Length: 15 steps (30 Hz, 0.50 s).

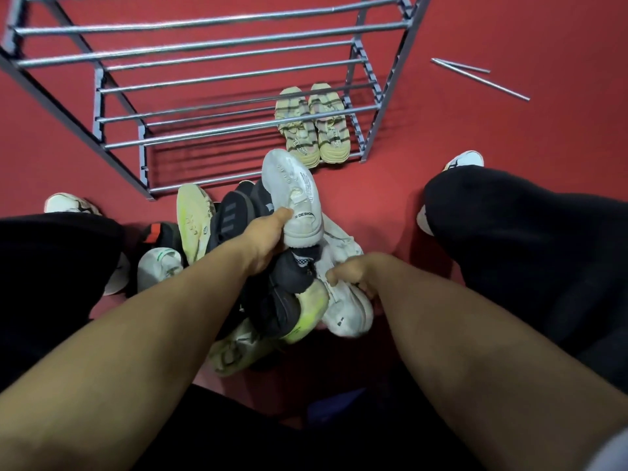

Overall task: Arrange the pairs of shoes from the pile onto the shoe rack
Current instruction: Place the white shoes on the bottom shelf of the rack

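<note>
Rack [234, 129] holding beige pair [311, 125], pile [258, 266] beside

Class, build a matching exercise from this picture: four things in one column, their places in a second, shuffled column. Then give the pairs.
Things
1. White sneaker with black lettering
2. Pair of beige striped shoes
3. Two loose thin metal rods
4. Pale white sneaker with scuffed side

Places
A. On the red floor, right of the grey metal shoe rack
B. Lowest rack shelf, right end
C. Gripped by the left hand
D. In the pile, under the right hand

Pairs: 1-C, 2-B, 3-A, 4-D
</note>
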Available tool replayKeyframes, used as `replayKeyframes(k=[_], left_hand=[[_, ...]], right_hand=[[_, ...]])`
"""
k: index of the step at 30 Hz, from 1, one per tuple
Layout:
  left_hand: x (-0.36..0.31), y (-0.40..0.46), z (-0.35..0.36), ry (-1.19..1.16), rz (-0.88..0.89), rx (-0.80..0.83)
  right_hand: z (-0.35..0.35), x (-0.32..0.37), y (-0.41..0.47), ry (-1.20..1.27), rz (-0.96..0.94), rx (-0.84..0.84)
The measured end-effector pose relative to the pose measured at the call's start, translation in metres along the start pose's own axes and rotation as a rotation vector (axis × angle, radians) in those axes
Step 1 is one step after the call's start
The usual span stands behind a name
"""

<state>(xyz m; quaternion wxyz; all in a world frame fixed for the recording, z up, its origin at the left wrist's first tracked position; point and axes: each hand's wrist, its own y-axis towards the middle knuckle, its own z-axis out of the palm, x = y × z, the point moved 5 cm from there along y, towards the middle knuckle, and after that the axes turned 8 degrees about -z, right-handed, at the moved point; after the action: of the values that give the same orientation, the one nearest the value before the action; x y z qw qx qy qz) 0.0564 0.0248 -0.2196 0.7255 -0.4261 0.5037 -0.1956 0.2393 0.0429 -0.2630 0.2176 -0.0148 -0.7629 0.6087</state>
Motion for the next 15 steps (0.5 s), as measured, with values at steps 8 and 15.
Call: replayKeyframes(k=[8,15], left_hand=[[0.018,-0.008,0.009,-0.032,-0.077,-0.008],[-0.017,-0.046,0.007,-0.009,-0.005,0.121]], right_hand=[[-0.098,0.047,-0.085,-0.139,-0.081,-0.302],[-0.090,0.047,-0.090,0.397,-0.335,-0.504]])
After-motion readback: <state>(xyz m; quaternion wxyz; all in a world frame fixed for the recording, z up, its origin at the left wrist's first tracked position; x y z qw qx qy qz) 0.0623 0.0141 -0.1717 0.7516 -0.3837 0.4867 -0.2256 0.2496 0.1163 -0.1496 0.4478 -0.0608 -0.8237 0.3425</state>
